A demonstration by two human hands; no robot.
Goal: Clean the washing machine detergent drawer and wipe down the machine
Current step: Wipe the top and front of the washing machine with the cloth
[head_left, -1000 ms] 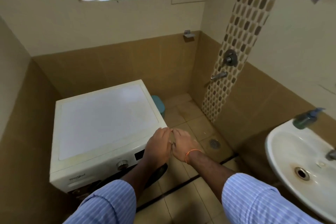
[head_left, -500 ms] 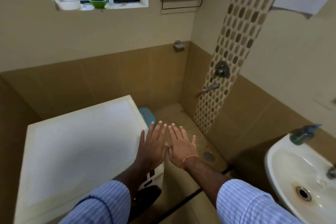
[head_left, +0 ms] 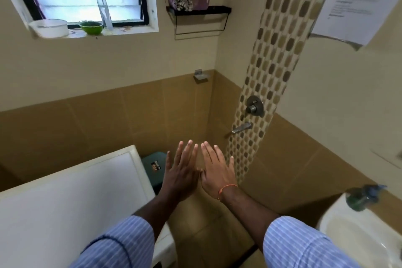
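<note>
Beside one washing machine [head_left: 65, 198], two empty hands: left hand [head_left: 180, 175], right hand [head_left: 216, 173].

left hand [head_left: 181, 175], right hand [head_left: 216, 173], flat, outstretched, empty

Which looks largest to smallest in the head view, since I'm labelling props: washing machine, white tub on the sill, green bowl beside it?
1. washing machine, though it is nearest the camera.
2. white tub.
3. green bowl.
</note>
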